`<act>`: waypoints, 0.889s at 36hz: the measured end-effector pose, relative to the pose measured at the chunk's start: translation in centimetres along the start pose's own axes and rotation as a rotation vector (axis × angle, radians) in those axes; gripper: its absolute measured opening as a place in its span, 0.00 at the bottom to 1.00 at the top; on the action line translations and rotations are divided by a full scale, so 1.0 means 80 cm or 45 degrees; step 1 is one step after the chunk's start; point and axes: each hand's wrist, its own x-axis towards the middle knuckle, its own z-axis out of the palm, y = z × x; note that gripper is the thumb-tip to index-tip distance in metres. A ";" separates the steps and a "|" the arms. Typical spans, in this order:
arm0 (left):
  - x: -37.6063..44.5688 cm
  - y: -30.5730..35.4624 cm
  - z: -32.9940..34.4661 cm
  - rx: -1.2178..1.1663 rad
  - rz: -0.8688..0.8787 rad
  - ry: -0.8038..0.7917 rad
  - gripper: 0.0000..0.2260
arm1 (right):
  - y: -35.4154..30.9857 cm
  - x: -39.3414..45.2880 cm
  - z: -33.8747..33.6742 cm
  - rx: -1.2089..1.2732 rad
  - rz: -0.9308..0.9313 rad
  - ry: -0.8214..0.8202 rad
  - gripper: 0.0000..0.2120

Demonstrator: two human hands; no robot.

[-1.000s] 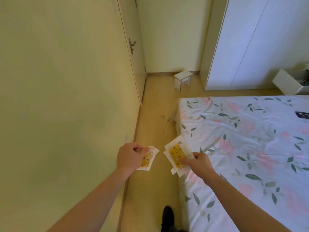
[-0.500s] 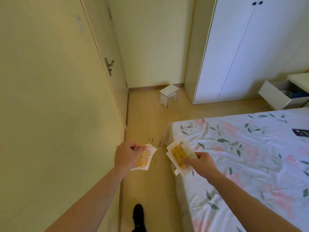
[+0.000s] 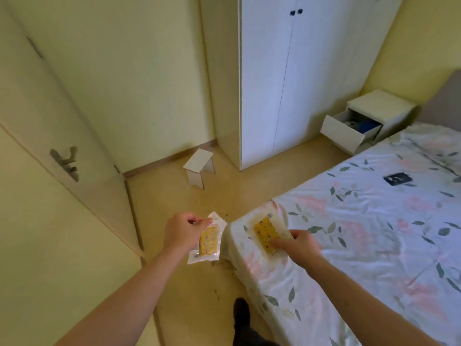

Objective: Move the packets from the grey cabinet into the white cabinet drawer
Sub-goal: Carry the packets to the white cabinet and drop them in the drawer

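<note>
Head view looks down on a person's two bare arms reaching forward. Left hand [image 3: 180,232] pinches the top edge of a clear packet with a yellow patterned insert [image 3: 208,239], which hangs over the wooden floor [image 3: 174,196]. Right hand [image 3: 298,245] grips a second packet [image 3: 267,233], possibly more than one, held over the near corner of the floral-sheeted bed [image 3: 374,233]. Far right, beside the bed, a small white cabinet [image 3: 381,106] stands with its drawer [image 3: 346,131] pulled open; something blue lies inside. A tall white wardrobe [image 3: 299,83] rises to its left, a small white stool [image 3: 199,166] sits on the floor nearer, and a door with a lever handle [image 3: 64,161] is at left.
</note>
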 end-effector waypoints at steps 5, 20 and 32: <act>0.125 0.014 -0.001 -0.001 0.020 -0.025 0.08 | -0.054 0.109 0.019 0.062 0.036 0.013 0.06; 0.452 0.033 -0.078 -0.013 -0.064 -0.014 0.07 | -0.304 0.384 0.108 0.032 -0.031 -0.079 0.06; 0.734 0.057 -0.083 0.032 0.045 -0.298 0.07 | -0.406 0.554 0.158 0.215 0.104 0.116 0.07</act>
